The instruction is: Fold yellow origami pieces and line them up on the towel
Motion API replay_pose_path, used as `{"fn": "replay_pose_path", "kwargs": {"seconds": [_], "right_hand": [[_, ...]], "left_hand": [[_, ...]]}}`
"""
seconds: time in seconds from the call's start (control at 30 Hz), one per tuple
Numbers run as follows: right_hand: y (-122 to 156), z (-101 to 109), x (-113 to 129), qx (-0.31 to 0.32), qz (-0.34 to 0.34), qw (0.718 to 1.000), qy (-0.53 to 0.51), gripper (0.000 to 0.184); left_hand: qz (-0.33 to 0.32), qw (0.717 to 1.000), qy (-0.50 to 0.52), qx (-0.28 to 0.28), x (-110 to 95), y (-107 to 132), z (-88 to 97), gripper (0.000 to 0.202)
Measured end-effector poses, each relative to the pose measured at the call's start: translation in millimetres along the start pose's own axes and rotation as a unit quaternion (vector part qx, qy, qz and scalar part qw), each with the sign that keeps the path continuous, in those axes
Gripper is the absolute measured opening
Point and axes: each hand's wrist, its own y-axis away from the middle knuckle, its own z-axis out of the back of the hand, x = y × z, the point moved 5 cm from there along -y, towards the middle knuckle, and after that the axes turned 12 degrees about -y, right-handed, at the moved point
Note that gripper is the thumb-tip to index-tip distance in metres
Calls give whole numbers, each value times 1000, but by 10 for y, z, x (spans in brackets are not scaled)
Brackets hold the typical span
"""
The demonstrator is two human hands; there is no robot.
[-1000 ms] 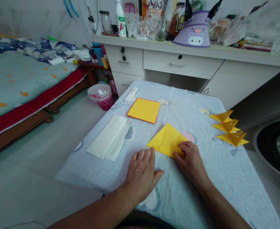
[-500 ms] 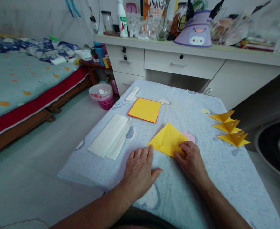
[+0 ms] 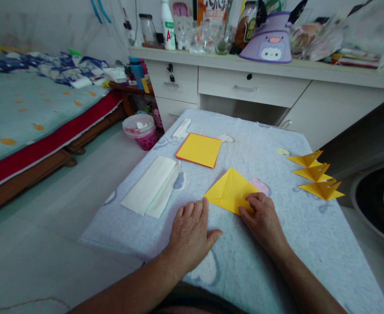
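1. The left hand (image 3: 188, 229) is lying palm down, its four fingers extending forward close together and its thumb spreading toward the right.
2. The left index fingertip is touching the left corner of the creased yellow origami paper (image 3: 229, 187).
3. The right hand (image 3: 265, 218) is bending its fingers over the lower right part of this paper, its thumb resting at the near edge; whether thumb and finger are pinching the sheet cannot be told.
4. The paper is lying on the patterned blue tablecloth (image 3: 263, 148), one corner pointing away from the person, nearer than the stack of square paper (image 3: 198, 149).
5. Three folded yellow paper figures (image 3: 324, 189) are standing in a row near the right edge.
6. Compared with one second earlier, the left hand is sitting farther left, its index fingertip now reaching the corner; the right hand is keeping its position on the paper.
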Motion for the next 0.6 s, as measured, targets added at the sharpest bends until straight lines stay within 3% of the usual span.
{"fn": "replay_pose_path", "kwargs": {"seconds": [0.6], "right_hand": [[8,-8,-8,14,3,1000,8,13]], "left_hand": [[10,1000,-13,20,22,-17,17,75]]}}
